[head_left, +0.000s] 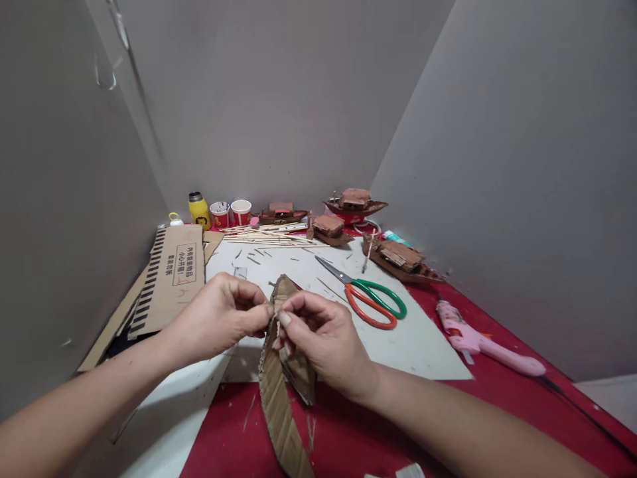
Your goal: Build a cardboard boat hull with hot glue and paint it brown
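Note:
My left hand (226,317) pinches the edge of a curved piece of corrugated cardboard (279,398). From the other side, my right hand (321,332) is closed on the same piece, its thumb and forefinger close to my left fingertips. The cardboard has a pointed upper end and a long strip bending down toward me, with a second flap behind it. My fingers hide the spot where they meet. Beyond my right hand, scissors (365,292) with one green and one orange handle lie partly open on a white board (423,345).
Brown model boats (398,255) stand along the back and right. Thin wooden sticks (269,236), two paper cups (241,211) and a yellow bottle (199,211) are at the back. Printed cardboard (172,279) lies left. A pink glue gun (488,342) with a cord rests right, near grey walls.

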{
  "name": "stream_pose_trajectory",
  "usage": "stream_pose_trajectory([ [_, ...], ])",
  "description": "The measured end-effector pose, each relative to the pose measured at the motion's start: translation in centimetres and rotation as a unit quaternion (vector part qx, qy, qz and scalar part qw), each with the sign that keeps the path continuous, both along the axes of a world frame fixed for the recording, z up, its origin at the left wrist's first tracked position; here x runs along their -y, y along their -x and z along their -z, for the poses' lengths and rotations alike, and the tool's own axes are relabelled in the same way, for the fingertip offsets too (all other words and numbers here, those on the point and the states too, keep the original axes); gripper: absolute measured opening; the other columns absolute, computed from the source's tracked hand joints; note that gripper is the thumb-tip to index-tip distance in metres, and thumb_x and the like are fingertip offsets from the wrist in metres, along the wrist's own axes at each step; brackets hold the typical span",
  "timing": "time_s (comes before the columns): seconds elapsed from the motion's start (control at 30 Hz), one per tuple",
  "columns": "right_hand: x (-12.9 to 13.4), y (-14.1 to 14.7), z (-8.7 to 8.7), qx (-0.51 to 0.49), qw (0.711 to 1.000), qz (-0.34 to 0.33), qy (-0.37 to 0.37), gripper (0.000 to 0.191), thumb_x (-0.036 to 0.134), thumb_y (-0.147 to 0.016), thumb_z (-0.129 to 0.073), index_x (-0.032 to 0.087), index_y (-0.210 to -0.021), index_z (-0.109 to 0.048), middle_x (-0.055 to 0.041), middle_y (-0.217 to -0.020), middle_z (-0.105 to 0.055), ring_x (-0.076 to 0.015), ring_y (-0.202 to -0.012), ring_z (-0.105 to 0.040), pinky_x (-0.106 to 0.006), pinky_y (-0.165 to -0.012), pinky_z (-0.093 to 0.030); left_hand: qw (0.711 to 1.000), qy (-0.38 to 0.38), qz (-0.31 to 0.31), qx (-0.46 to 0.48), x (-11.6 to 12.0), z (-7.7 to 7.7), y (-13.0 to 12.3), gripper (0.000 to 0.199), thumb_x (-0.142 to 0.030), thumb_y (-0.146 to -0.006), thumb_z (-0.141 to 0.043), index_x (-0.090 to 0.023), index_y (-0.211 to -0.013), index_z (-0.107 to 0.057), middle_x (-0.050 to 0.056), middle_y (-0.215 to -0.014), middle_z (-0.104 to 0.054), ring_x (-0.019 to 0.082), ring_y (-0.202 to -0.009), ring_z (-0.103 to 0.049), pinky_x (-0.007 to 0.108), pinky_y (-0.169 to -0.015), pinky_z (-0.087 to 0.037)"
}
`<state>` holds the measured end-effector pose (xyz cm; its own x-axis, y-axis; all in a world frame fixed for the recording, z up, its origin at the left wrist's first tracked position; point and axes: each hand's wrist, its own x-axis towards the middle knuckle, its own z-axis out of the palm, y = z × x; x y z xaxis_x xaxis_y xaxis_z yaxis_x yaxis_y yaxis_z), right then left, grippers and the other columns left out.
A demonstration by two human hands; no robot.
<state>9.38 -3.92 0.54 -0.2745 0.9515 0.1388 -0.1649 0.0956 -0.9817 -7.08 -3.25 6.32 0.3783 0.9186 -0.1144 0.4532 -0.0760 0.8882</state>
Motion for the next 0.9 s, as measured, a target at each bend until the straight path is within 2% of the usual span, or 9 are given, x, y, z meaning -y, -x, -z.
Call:
stream_pose_trajectory([
  [0.27, 0.0, 0.3, 0.5, 0.007, 1.0, -0.01, 0.012, 0.016, 0.03, -0.075, -0.066, 0.017, -0.072, -0.057, 0.0018, -0.051, -0.062, -0.008, -0.043, -0.054, -0.018, -0.045, -0.044, 0.999, 0.024, -0.013, 0.03, 0.0, 1.0, 0.6, 0.022, -0.024, -0.08, -0.059, -0.01, -0.067, -0.069, 0.002, -0.059, -0.064, 0.009, -0.055, -0.051, 0.02, -0.054, -0.039],
  [0.5, -0.1, 0.4, 1.2, 0.001, 1.0, -0.019, 0.003, 0.016, 0.031, -0.078, -0.065, 0.017, -0.073, -0.057, 0.0018, -0.054, -0.062, -0.0081, -0.045, -0.054, -0.019, -0.047, -0.045, 0.996, 0.044, 0.038, 0.071, -0.4, 1.1, 1.2, 0.017, -0.022, -0.081, -0.064, -0.011, -0.07, -0.071, -0.002, -0.057, -0.062, 0.005, -0.054, -0.047, 0.015, -0.052, -0.037],
  [0.9, -0.5, 0.4, 2.1, 0.024, 0.999, -0.023, 0.02, 0.016, 0.031, -0.079, -0.065, 0.018, -0.075, -0.056, 0.0008, -0.057, -0.064, -0.0083, -0.047, -0.054, -0.019, -0.048, -0.044, 0.985, 0.09, 0.082, 0.119, -1.8, 3.1, 2.3, 0.02, -0.028, -0.082, -0.067, -0.011, -0.078, -0.075, 0.001, -0.063, -0.065, 0.007, -0.058, -0.049, 0.016, -0.055, -0.04],
])
